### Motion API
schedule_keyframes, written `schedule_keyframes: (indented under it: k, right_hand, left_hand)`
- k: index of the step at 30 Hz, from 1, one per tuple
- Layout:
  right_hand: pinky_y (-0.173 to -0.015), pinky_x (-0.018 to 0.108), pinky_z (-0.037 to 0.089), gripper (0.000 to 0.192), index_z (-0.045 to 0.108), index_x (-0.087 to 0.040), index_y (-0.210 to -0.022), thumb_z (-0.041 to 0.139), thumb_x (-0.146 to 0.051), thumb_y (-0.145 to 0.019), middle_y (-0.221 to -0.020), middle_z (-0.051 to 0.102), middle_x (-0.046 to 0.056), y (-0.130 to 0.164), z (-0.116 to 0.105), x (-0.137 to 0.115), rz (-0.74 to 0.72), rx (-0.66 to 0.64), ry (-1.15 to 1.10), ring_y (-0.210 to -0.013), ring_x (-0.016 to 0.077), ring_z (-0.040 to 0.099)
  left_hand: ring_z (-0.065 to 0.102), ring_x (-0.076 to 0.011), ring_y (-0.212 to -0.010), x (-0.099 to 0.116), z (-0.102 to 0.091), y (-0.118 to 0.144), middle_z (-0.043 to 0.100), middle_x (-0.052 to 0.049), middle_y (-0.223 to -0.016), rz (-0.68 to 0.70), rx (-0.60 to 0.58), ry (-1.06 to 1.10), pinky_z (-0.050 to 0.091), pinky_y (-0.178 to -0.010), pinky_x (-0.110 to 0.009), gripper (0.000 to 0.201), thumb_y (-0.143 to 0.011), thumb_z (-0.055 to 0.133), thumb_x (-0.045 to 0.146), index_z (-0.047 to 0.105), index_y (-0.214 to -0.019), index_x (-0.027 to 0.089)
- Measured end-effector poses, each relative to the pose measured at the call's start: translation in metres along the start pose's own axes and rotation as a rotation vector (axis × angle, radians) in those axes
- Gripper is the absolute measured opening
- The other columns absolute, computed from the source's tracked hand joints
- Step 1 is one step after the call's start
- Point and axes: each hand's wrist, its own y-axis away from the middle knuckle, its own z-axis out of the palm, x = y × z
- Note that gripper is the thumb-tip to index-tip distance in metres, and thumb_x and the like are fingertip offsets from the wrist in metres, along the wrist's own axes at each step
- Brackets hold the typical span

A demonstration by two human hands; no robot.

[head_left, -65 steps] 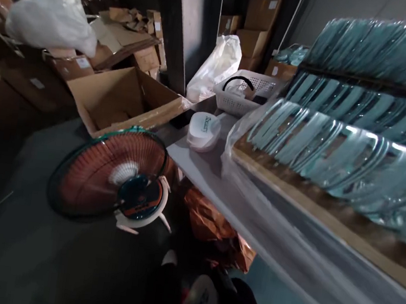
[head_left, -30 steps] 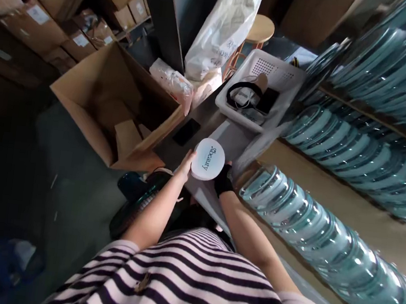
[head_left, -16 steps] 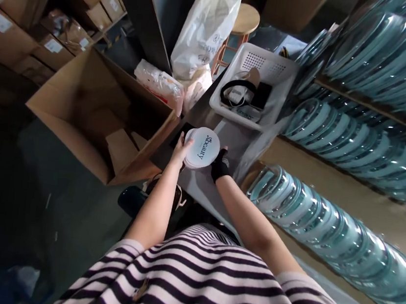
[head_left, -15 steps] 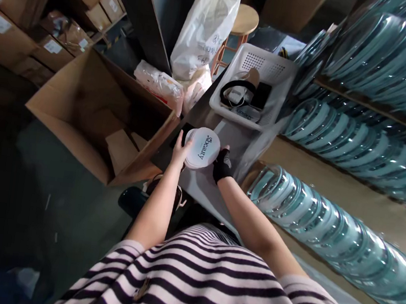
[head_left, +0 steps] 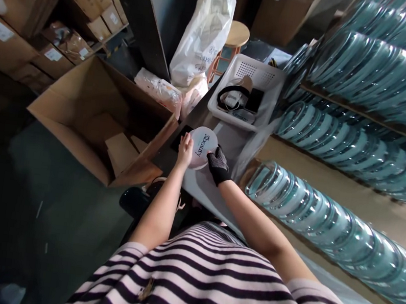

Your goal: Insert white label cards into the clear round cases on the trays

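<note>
Nearest the camera is the person's pink-and-black striped shirt [head_left: 209, 281], with both bare forearms reaching forward from it. The bare left hand [head_left: 185, 151] is curled around the left edge of a round white plastic case printed "Beauty" [head_left: 202, 147], fingers laid over its rim. The right hand [head_left: 218, 164], in a black dotted knit glove, grips the case's right edge, so both hands hold it. The case sits low over the grey tabletop [head_left: 205, 192], near its left edge; whether it touches the surface cannot be told. Left of the table stands an open brown cardboard box [head_left: 96, 119]. To the right, rows of clear blue-green glass lids [head_left: 327, 226] stand on edge. Beyond the case is a white perforated plastic basket [head_left: 244, 98], with a white plastic bag [head_left: 202, 33] farther back.
</note>
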Motion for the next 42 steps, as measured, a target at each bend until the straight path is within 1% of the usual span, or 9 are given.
schedule_keyframes:
  k: [5, 8, 12, 16, 21, 28, 32, 35, 42]
  right_hand:
    - [-0.108, 0.045, 0.044, 0.05, 0.058, -0.019, -0.128, 0.053, -0.032, -0.08, -0.13, 0.064, 0.01, -0.005, 0.004, -0.014, -0.059, -0.008, 0.03, -0.119, 0.0264, 0.058]
    - [-0.106, 0.045, 0.047, 0.057, 0.052, -0.02, -0.134, 0.055, -0.029, -0.078, -0.129, 0.064, 0.009, -0.007, 0.011, -0.022, -0.102, -0.045, 0.03, -0.115, 0.0255, 0.06]
    - [-0.116, 0.05, 0.036, 0.055, 0.055, -0.018, -0.129, 0.062, -0.031, -0.075, -0.14, 0.056, 0.013, -0.012, 0.01, -0.015, -0.165, -0.024, 0.178, -0.132, 0.0313, 0.049]
    - [-0.118, 0.051, 0.034, 0.055, 0.056, -0.019, -0.126, 0.065, -0.034, -0.074, -0.15, 0.046, 0.015, -0.014, 0.002, 0.001, -0.062, -0.003, 0.184, -0.138, 0.0338, 0.043]
    - [-0.116, 0.052, 0.037, 0.063, 0.05, -0.016, -0.137, 0.059, -0.034, -0.078, -0.145, 0.052, 0.015, -0.01, 0.001, -0.001, -0.01, 0.025, 0.146, -0.135, 0.0318, 0.049]
    - [-0.12, 0.047, 0.032, 0.071, 0.042, -0.014, -0.147, 0.056, -0.034, -0.081, -0.151, 0.047, 0.014, -0.009, 0.006, -0.015, -0.262, 0.021, 0.176, -0.141, 0.0288, 0.042]
    - [-0.12, 0.051, 0.031, 0.078, 0.038, -0.008, -0.149, 0.06, -0.033, -0.079, -0.149, 0.047, 0.019, -0.017, 0.003, -0.012, -0.177, -0.014, 0.284, -0.14, 0.0344, 0.042]
    - [-0.118, 0.052, 0.034, 0.079, 0.038, -0.01, -0.15, 0.061, -0.032, -0.078, -0.146, 0.051, 0.019, -0.021, -0.003, -0.008, -0.13, -0.037, 0.319, -0.136, 0.0358, 0.047]
    - [-0.119, 0.051, 0.033, 0.075, 0.039, -0.01, -0.15, 0.059, -0.029, -0.08, -0.151, 0.047, 0.019, -0.011, -0.005, -0.018, -0.312, -0.058, 0.361, -0.139, 0.0346, 0.043]
  left_hand:
    - [0.012, -0.0229, -0.156, -0.001, 0.005, -0.001, 0.038, -0.009, -0.16, -0.008, -0.003, -0.013, 0.005, -0.127, -0.038, 0.052, -0.09, 0.063, 0.042, 0.059, -0.137, 0.02]
    - [0.015, -0.0233, -0.155, -0.002, 0.009, -0.002, 0.037, -0.011, -0.16, -0.016, 0.032, 0.015, 0.007, -0.127, -0.036, 0.056, -0.089, 0.065, 0.045, 0.058, -0.137, 0.018]
    - [0.019, -0.0244, -0.154, -0.001, 0.01, 0.001, 0.036, -0.016, -0.16, -0.002, 0.056, -0.007, 0.012, -0.126, -0.034, 0.06, -0.09, 0.064, 0.045, 0.054, -0.14, 0.014]
    - [0.02, -0.022, -0.154, 0.002, 0.011, 0.008, 0.038, -0.013, -0.159, 0.039, 0.05, -0.052, 0.011, -0.125, -0.033, 0.058, -0.092, 0.062, 0.04, 0.051, -0.143, 0.016]
    - [0.022, -0.0239, -0.153, 0.005, 0.016, 0.01, 0.046, -0.013, -0.154, 0.094, 0.03, -0.066, 0.013, -0.125, -0.035, 0.052, -0.09, 0.064, 0.037, 0.058, -0.138, 0.018]
    - [0.013, -0.0243, -0.155, 0.007, 0.02, 0.011, 0.039, -0.011, -0.159, 0.038, 0.07, -0.169, 0.0, -0.125, -0.047, 0.054, -0.089, 0.064, 0.034, 0.054, -0.141, 0.021]
    - [0.016, -0.0253, -0.155, 0.009, 0.021, 0.013, 0.037, -0.013, -0.16, 0.076, 0.055, -0.203, 0.003, -0.125, -0.046, 0.055, -0.091, 0.062, 0.033, 0.052, -0.143, 0.019]
    - [0.02, -0.0264, -0.154, 0.01, 0.022, 0.014, 0.039, -0.014, -0.158, 0.113, 0.056, -0.195, 0.006, -0.125, -0.043, 0.054, -0.09, 0.063, 0.032, 0.054, -0.142, 0.017]
    - [0.031, -0.0238, -0.15, 0.01, 0.019, 0.015, 0.042, -0.014, -0.156, 0.161, 0.077, -0.061, 0.019, -0.124, -0.034, 0.055, -0.092, 0.06, 0.042, 0.054, -0.141, 0.017]
